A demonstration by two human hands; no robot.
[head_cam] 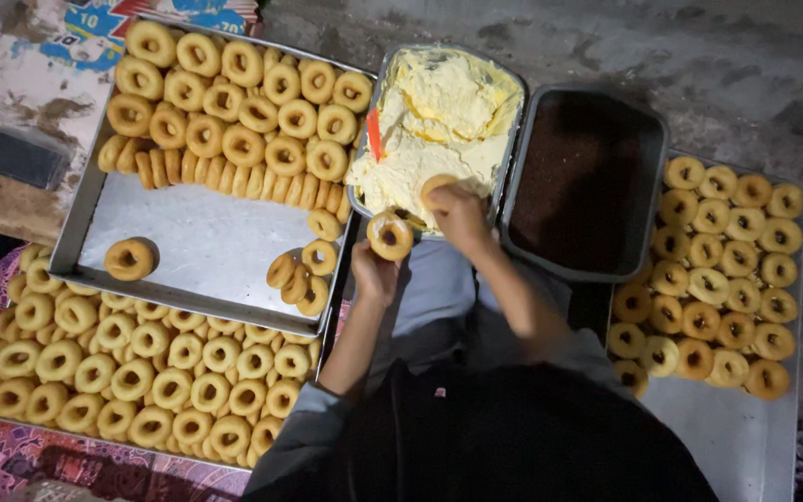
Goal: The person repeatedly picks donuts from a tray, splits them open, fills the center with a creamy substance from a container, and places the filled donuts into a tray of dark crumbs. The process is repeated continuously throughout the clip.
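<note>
The left hand [374, 275] is gripping a donut [389, 234] in closed fingers at the near edge of the cream tray [509, 121], while the right hand [458, 212] is pinching another ring [437, 184] over the cream [439, 121], beside the brown-crumb tray [597, 271].

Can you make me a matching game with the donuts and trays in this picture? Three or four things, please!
Things:
1. tub of cream
2. dark tub
3. donut in the left hand
4. lone donut

Descriptions:
A. dark brown filling
B. lying by itself on the bare metal tray
C. pale yellow
D. held up at the near edge of the cream tub

Pairs: 1-C, 2-A, 3-D, 4-B
</note>
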